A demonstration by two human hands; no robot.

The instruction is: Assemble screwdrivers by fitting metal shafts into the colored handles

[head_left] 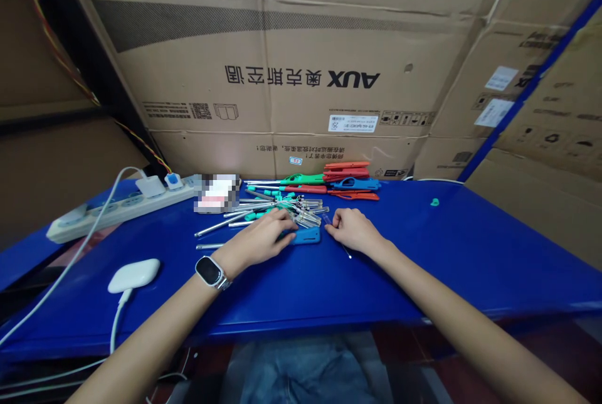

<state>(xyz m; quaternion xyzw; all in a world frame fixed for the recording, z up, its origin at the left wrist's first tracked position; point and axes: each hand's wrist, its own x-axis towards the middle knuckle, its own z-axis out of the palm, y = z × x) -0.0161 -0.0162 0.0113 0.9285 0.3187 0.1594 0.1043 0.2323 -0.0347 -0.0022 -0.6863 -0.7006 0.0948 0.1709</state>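
Note:
My left hand (pixel 266 236), with a watch on its wrist, is closed loosely about a blue long-necked lighter (pixel 308 236) that lies flat on the table. The lighter's metal tube (pixel 209 246) sticks out to the left beneath the hand. Just right of the lighter, my right hand (pixel 355 228) pinches a small clear plastic piece (pixel 327 219); the fingers partly hide it. A thin dark wire with a pale tip (pixel 348 256) pokes out below that hand. Behind the left hand lies a heap of metal tubes (pixel 214 225), clear plastic tanks (pixel 310 219) and green bits (pixel 251 216).
Red and orange lighters (pixel 348 172), a green one (pixel 305 179) and another blue one (pixel 357 184) are stacked at the back. A phone-like blurred object (pixel 217 194), power strip (pixel 126 203) and white charging case (pixel 134 275) sit left. A green bit (pixel 434 202) lies right. Cardboard (pixel 301 34) walls the back.

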